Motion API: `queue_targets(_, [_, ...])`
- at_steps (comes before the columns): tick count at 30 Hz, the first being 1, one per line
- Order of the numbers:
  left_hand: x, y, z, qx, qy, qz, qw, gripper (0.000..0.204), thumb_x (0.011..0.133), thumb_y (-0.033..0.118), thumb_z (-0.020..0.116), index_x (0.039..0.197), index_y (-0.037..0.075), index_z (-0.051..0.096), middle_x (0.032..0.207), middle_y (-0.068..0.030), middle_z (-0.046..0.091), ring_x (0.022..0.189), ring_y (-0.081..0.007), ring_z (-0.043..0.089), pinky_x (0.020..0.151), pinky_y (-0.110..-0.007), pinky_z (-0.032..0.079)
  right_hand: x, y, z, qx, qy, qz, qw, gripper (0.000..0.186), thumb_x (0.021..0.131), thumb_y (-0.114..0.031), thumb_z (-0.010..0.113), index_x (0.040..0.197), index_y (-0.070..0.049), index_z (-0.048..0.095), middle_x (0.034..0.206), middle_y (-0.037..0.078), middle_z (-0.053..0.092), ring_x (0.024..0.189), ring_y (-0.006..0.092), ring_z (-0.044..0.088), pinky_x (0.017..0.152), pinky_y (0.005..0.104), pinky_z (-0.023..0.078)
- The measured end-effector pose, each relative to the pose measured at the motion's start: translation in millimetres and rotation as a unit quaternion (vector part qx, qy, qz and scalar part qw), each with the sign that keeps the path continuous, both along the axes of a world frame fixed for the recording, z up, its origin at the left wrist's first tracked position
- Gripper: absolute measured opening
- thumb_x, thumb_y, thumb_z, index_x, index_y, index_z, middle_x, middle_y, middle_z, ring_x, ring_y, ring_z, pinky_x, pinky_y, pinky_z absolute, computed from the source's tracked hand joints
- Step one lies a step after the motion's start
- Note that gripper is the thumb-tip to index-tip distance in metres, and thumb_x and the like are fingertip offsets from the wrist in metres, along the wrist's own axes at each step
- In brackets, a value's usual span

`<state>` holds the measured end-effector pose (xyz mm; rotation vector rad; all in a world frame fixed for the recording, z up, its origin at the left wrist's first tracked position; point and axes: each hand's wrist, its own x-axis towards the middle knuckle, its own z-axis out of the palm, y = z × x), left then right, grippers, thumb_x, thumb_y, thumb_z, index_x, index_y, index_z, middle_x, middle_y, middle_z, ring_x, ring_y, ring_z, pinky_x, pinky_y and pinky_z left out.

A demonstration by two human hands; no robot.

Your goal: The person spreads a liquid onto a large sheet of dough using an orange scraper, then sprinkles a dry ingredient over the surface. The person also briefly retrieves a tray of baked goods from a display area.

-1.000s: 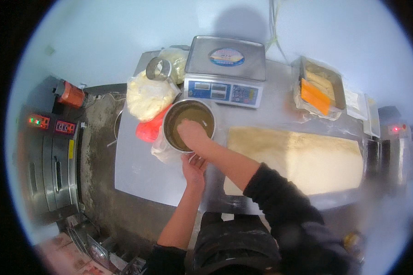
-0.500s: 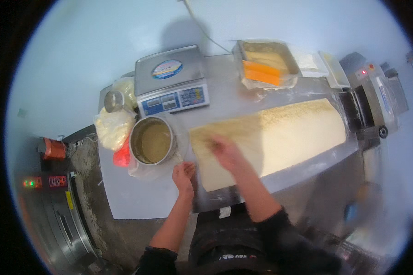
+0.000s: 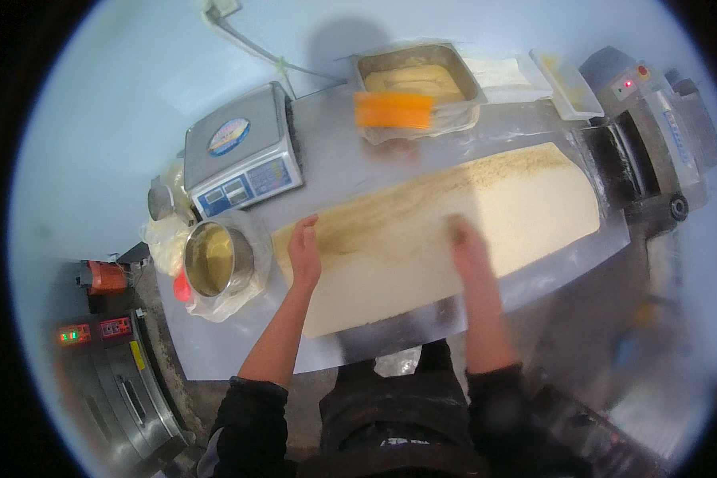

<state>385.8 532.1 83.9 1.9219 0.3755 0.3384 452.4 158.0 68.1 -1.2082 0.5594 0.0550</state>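
Note:
A long, flat sheet of pale dough (image 3: 534, 215) lies across the metal table, with brownish powder or filling spread thickest along its far side. My left hand (image 3: 303, 253) is at the sheet's left end, fingers stretched out and nothing visible in them. Over the middle of the sheet is my right hand (image 3: 470, 247); motion smears its fingers, so their grip is hidden. A round metal pot (image 3: 241, 259) holding a tan-brown mix stands left of the dough on a plastic bag.
A digital scale (image 3: 235, 147) stands at the back left, beside bagged goods and a metal cup (image 3: 161, 202). Behind the dough are a metal tray (image 3: 474, 84) and an orange scraper (image 3: 393, 110). A roller machine (image 3: 637, 159) adjoins the table's right end.
My right hand has moved right, from the dough's left end to its middle. My left hand has come from beside the pot to the dough's left end. The view has shifted.

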Motion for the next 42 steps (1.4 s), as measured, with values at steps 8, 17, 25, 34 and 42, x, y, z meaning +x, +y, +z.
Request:
queue_targets(8, [52.4, -60.6, -46.7, 0.270, 0.055, -0.135, 0.952, 0.060, 0.102, 0.020, 0.054, 0.158, 0.004, 0.042, 0.165, -0.0210, 0.040, 0.157, -0.0360, 0.030, 0.130, -0.056, 0.011, 71.7, -129.8, -2.3, -0.085, -0.046, -0.057, 0.994, 0.023, 0.101, -0.018, 0.064, 0.111, 0.003, 0.070, 0.101, 0.011, 0.070, 0.098, 0.0207, 0.067, 0.084, 0.0348, 0.056])
queue_targets(17, [14.3, -243.2, -43.4, 0.301, 0.086, -0.154, 0.937, 0.093, 0.092, 0.027, 0.066, 0.165, -0.005, 0.019, 0.172, -0.0296, 0.016, 0.161, -0.0429, 0.014, 0.130, -0.056, 0.007, 99.4, -164.7, -16.9, -0.266, -0.072, 0.094, 0.957, 0.028, 0.099, -0.017, 0.065, 0.117, 0.004, 0.072, 0.104, 0.014, 0.073, 0.095, 0.0203, 0.067, 0.085, 0.0351, 0.056])
queue_targets(25, [76.0, -259.3, -62.0, 0.329, 0.143, 0.024, 0.933, 0.094, 0.099, 0.042, 0.060, 0.165, -0.007, 0.014, 0.173, -0.0293, 0.012, 0.162, -0.0438, 0.009, 0.130, -0.056, 0.006, 140.9, -231.4, -21.0, -0.361, 0.073, 0.102, 0.924, 0.035, 0.096, -0.025, 0.068, 0.108, 0.007, 0.075, 0.102, 0.015, 0.077, 0.096, 0.0231, 0.069, 0.089, 0.0397, 0.055])
queue_targets(34, [156.5, -320.6, -52.2, 0.389, 0.097, -0.034, 0.915, 0.096, 0.095, 0.041, 0.067, 0.164, -0.007, 0.019, 0.172, -0.0294, 0.018, 0.162, -0.0418, 0.013, 0.131, -0.055, 0.010, 204.6, -314.0, -27.4, -0.225, -0.026, -0.126, 0.966, 0.022, 0.094, -0.017, 0.070, 0.099, 0.003, 0.077, 0.092, 0.009, 0.075, 0.084, 0.0169, 0.065, 0.078, 0.0357, 0.053])
queue_targets(42, [225.5, -425.7, -38.6, 0.390, 0.107, -0.186, 0.895, 0.097, 0.093, 0.048, 0.069, 0.162, -0.006, 0.027, 0.171, -0.0287, 0.020, 0.162, -0.0404, 0.014, 0.131, -0.055, 0.009, 228.5, -373.3, -33.3, -0.380, -0.035, -0.084, 0.920, 0.020, 0.093, -0.014, 0.068, 0.100, 0.002, 0.077, 0.093, 0.012, 0.077, 0.081, 0.0204, 0.068, 0.075, 0.0383, 0.055])
